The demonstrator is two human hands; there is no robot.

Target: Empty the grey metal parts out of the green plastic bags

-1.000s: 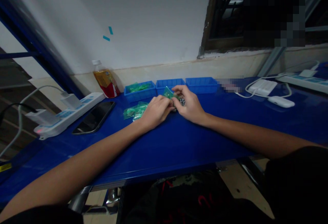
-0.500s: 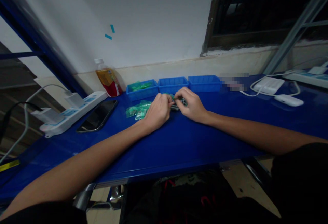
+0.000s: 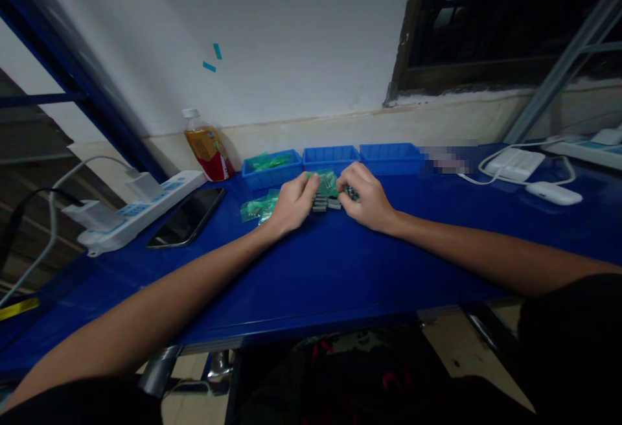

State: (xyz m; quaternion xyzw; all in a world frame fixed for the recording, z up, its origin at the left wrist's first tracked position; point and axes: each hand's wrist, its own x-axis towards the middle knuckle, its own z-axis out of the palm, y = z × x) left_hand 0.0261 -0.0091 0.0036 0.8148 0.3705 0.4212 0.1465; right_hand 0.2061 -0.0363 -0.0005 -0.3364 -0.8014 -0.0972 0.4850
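Note:
Both hands rest on the blue table [image 3: 340,263] in front of three blue bins. My left hand [image 3: 290,203] has its fingers curled, the fingertips on a small green bag [image 3: 328,183] that lies flat between the hands. My right hand [image 3: 365,198] is curled too, its fingertips on small dark parts [image 3: 350,193] at the bag's right edge. A few small grey parts [image 3: 324,203] lie on the table just in front of the bag. More green bags [image 3: 257,207] lie to the left of my left hand.
The left blue bin [image 3: 270,170] holds green bags; the middle bin [image 3: 328,155] and right bin [image 3: 391,157] stand beside it. A drink bottle [image 3: 206,146], a white power strip [image 3: 131,214] and a black phone [image 3: 187,216] are at the left. White chargers and cables [image 3: 516,164] lie at the right.
The green bag was held up between both hands a second ago; now it lies flat on the table and the hands have moved slightly apart. The camera shifted a little.

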